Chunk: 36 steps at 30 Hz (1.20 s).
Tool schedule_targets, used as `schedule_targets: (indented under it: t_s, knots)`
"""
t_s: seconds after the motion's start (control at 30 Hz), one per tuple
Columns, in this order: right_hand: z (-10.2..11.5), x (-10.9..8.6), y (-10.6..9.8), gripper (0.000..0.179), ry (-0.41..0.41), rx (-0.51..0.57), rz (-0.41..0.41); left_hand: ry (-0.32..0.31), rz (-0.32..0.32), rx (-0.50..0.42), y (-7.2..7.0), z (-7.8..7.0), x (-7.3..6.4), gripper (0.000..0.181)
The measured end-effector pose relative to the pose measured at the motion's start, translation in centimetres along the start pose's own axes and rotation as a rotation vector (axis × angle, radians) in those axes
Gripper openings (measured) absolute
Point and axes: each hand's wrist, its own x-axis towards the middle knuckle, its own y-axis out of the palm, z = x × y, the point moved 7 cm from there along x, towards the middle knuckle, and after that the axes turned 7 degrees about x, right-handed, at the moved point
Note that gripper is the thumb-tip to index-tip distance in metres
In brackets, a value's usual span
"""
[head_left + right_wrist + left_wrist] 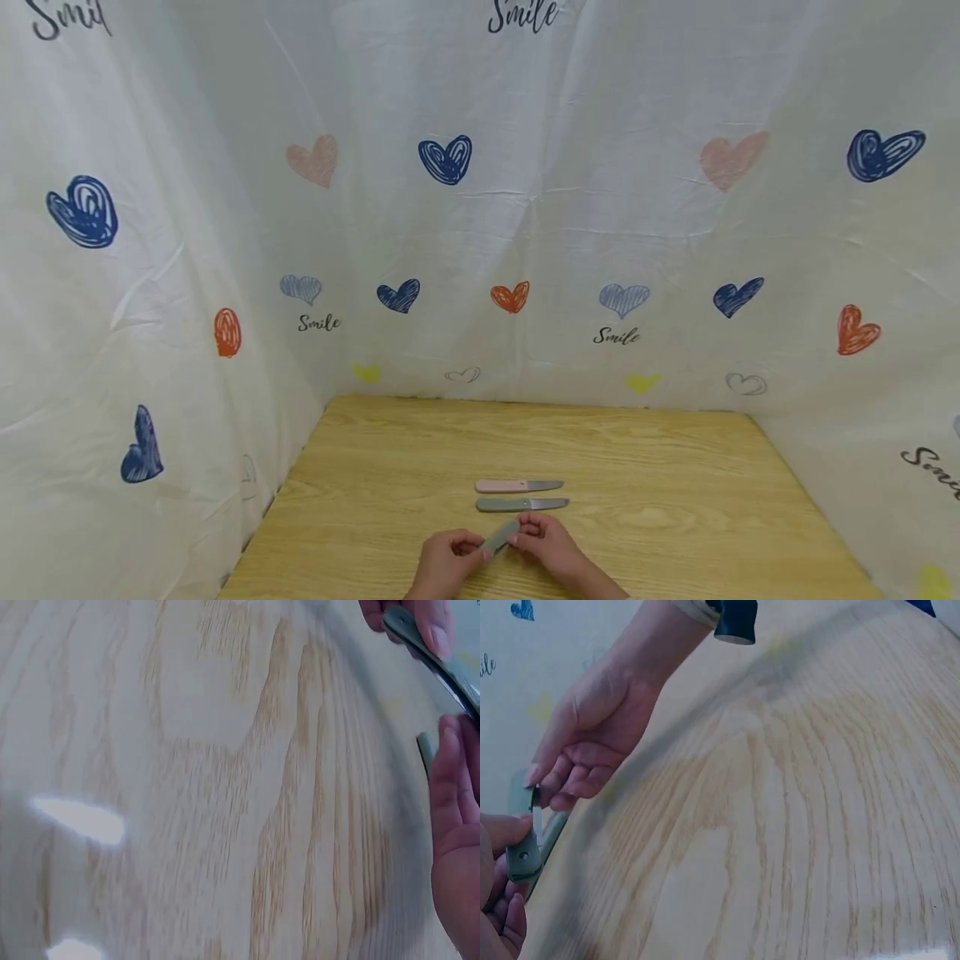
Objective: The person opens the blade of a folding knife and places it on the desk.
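Note:
Both hands hold a green-handled folding knife above the table, its handle slanting up to the right. My left hand pinches the lower end, where the pivot shows in the left wrist view. At the upper end, the fingertips and thumb of my right hand grip the handle. A strip of the blade shows along the handle's edge; how far it is folded I cannot tell. Just beyond the hands lies another green folding knife, unfolded, blade to the right. Behind it, parallel, is an unfolded pink folding knife.
The wood-grain table extends on both sides of the hands. A white cloth printed with hearts and "Smile" hangs at the back and sides, meeting the table's edges.

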Motion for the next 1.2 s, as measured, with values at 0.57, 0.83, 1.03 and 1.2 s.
schedule_targets:
  t_s: [0.57,0.83,1.03,1.2]
  knots:
    - [1.9,0.0,-0.6,0.035,0.001,0.049,-0.239,0.105,0.045,-0.014,1.5,-2.2,1.0,0.018]
    - [1.7,0.2,0.0,0.037,-0.011,0.019,-0.157,0.138,0.016,-0.029,1.1,-3.0,1.7,0.025]
    - [1.8,0.0,0.6,0.042,-0.027,-0.042,-0.041,0.125,0.061,-0.066,1.2,-3.4,2.0,0.021]
    - [1.7,-0.3,0.7,0.044,-0.012,-0.054,0.042,0.118,0.159,-0.134,1.7,-3.4,1.8,0.018]
